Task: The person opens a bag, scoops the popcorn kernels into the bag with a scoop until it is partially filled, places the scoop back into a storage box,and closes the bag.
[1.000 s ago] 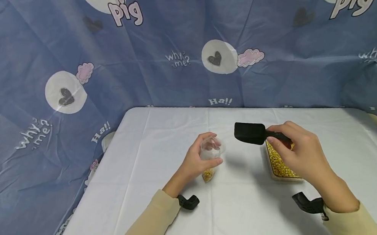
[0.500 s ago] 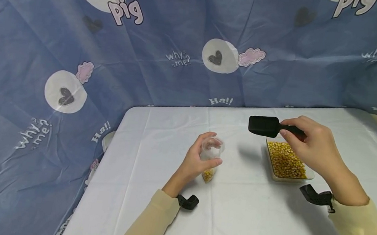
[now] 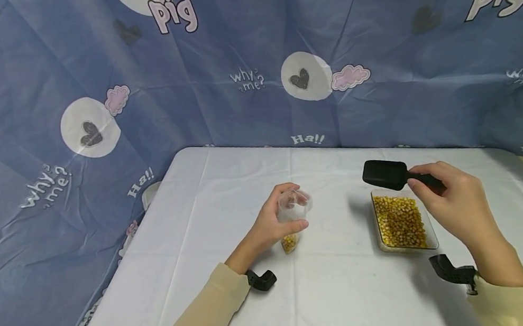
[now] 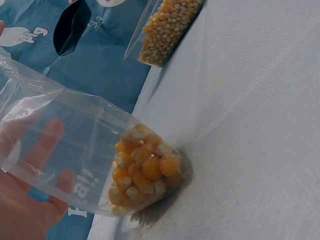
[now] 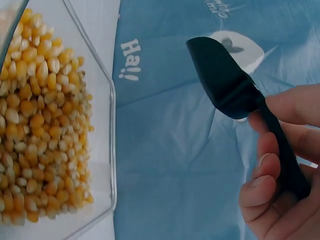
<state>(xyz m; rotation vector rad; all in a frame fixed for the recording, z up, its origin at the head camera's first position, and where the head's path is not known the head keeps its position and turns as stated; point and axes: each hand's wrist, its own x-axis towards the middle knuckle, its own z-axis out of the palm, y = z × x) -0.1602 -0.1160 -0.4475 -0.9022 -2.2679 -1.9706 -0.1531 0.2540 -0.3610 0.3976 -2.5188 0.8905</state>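
Note:
My left hand [image 3: 271,218] curls round the upper part of a clear plastic bag [image 4: 97,117], its mouth spread wide. A small heap of yellow corn kernels [image 4: 145,170] fills the bag's bottom, which stands on the white cloth. On the right, my right hand [image 3: 458,202] grips a black scoop [image 3: 384,174] by its handle. The blade points left, and no kernels show on it. Below the scoop is a clear rectangular container [image 3: 430,231] of corn kernels [image 5: 40,135], with the scoop held above its far edge in the head view.
A white cloth [image 3: 337,309] covers the table. Behind it hangs a blue printed curtain [image 3: 218,25], which also runs down the left side. Black wrist mounts [image 3: 453,271] stick out at both wrists.
My right hand has moved the scoop rightward, away from the bag and over the container's far side, bringing more of the kernels into view. The left hand and bag have stayed nearly still.

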